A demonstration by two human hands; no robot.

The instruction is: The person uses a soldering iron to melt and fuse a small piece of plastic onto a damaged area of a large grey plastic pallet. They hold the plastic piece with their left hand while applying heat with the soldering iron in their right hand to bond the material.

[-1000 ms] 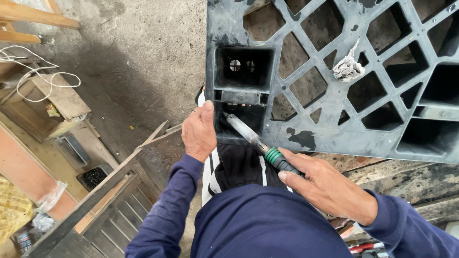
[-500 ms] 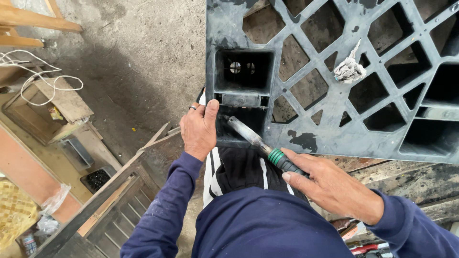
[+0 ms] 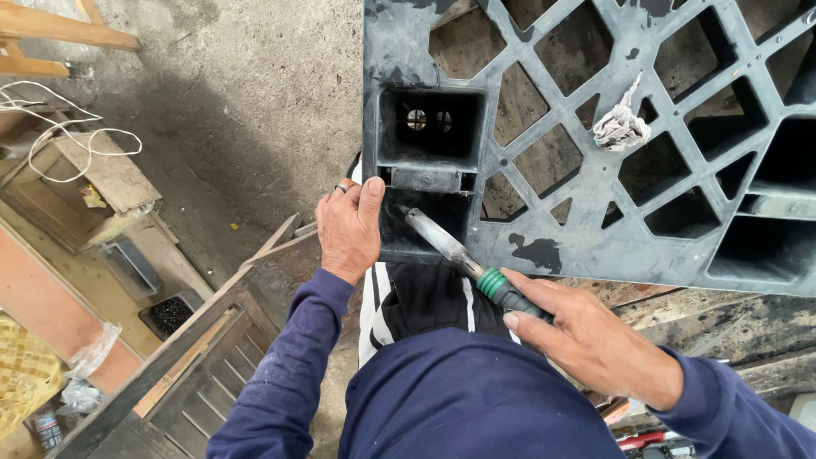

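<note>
A dark grey plastic pallet (image 3: 595,178) with open lattice cells lies in front of me. My left hand (image 3: 350,228), a ring on one finger, presses on the pallet's near left corner beside a square pocket (image 3: 429,127). My right hand (image 3: 586,340) grips the green and black handle of a chisel-like tool (image 3: 463,252). Its metal blade points up-left into the recess at the pallet's near edge, just right of my left thumb. A crumpled whitish rag (image 3: 620,126) rests on the lattice.
Bare concrete floor (image 3: 246,110) stretches to the left. A wooden slatted frame (image 3: 195,374) leans at lower left. Wooden boxes (image 3: 93,183), a white cord (image 3: 59,115) and plastic bags (image 3: 85,365) crowd the far left. Worn wooden planks (image 3: 731,331) lie under the pallet at right.
My left hand shifted slightly down and right along the pallet's corner. The tool's blade stays at the same recess, with my right hand a little lower.
</note>
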